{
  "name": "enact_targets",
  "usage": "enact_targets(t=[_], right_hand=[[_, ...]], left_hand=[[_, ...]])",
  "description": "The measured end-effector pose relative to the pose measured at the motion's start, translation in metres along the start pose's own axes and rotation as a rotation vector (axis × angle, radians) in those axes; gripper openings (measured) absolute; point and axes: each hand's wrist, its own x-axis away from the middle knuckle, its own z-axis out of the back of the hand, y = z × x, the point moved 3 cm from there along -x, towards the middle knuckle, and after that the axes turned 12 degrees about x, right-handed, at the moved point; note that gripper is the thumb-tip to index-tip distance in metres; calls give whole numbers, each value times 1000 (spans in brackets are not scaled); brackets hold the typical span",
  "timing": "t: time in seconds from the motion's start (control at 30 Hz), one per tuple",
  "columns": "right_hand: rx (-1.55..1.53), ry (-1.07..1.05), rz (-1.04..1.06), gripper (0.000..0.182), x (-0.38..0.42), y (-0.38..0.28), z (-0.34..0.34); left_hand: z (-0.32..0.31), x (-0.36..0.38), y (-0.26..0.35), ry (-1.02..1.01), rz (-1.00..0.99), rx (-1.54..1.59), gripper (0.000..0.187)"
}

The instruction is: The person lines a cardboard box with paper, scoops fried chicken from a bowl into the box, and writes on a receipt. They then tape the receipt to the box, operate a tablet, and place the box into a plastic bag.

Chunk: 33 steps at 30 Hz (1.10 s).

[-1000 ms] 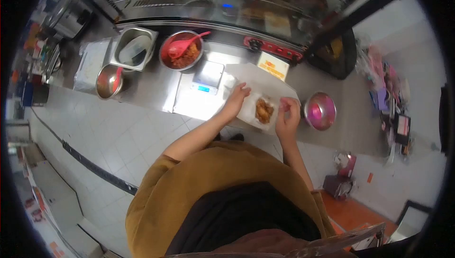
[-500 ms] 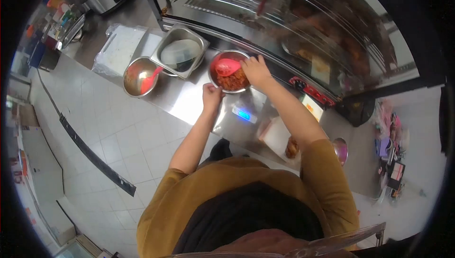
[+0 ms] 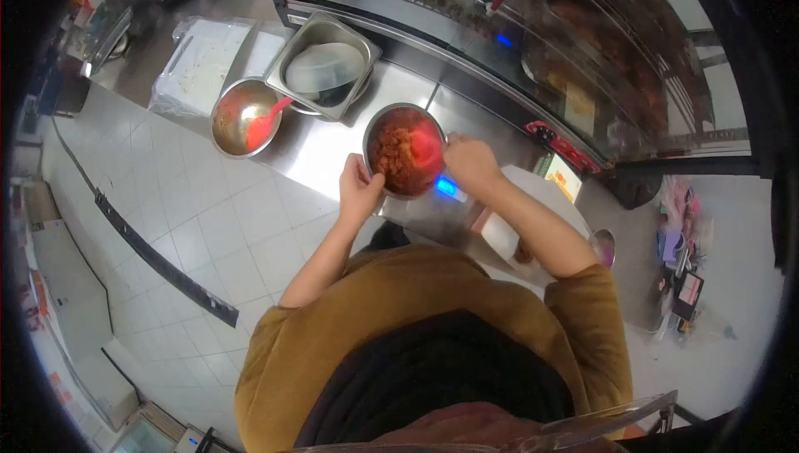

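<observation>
A steel bowl (image 3: 371, 130) of chopped reddish-brown food (image 3: 395, 153) stands on the metal counter. My left hand (image 3: 360, 189) pinches its lower left rim, thumb at the inner edge. On the other side, my right hand (image 3: 473, 168) is closed at the rim around the handle end of a red spoon (image 3: 426, 148); the handle itself is mostly hidden by the fingers. The spoon's head, slightly blurred, rests in the food. Just below the bowl glows the blue display of a scale (image 3: 447, 186), partly covered by the bowl and my right hand.
Left of the bowl are a rectangular steel pan (image 3: 372, 63) with a clear lid, another bowl (image 3: 218, 132) with a red spatula (image 3: 260, 131), and a white cutting board (image 3: 196, 66). A glass display case (image 3: 466, 37) borders the counter's back. White paper (image 3: 501, 236) lies right.
My right hand has gone from reaching over the bowl to a closed grip at its right rim. The spoon has shifted right within the bowl, and the bowl appears lower, nearer my body.
</observation>
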Motion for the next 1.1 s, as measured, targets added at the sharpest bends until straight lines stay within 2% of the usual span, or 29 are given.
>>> enact_targets(t=[0.13, 0.2, 0.23, 0.3, 0.4, 0.57, 0.67, 0.77, 1.1], right_hand=[[-520, 138, -155, 14, 29, -13, -28], [-778, 254, -218, 17, 45, -27, -25], [-817, 244, -223, 18, 48, -32, -23], [-892, 228, -233, 19, 55, -38, -15], [-924, 317, -265, 19, 69, -35, -11], [-959, 324, -310, 17, 112, -10, 3], [-966, 303, -370, 17, 138, 1, -3], [-1070, 316, -450, 17, 162, 7, -10], [-1143, 349, -639, 18, 203, 18, -15]], left_hand=[[13, 4, 16, -117, 29, 18, 21], [16, 12, 11, -146, 133, 100, 21], [15, 16, 10, -163, 183, 141, 21], [11, 24, 24, -173, 159, 101, 21], [6, 34, 37, -130, 199, 165, 21], [-12, 51, 48, -121, 280, 287, 21], [-27, 59, 52, -111, 251, 267, 20], [-41, 64, 51, -195, 199, 268, 19], [-73, 72, 40, -197, 231, 279, 22]])
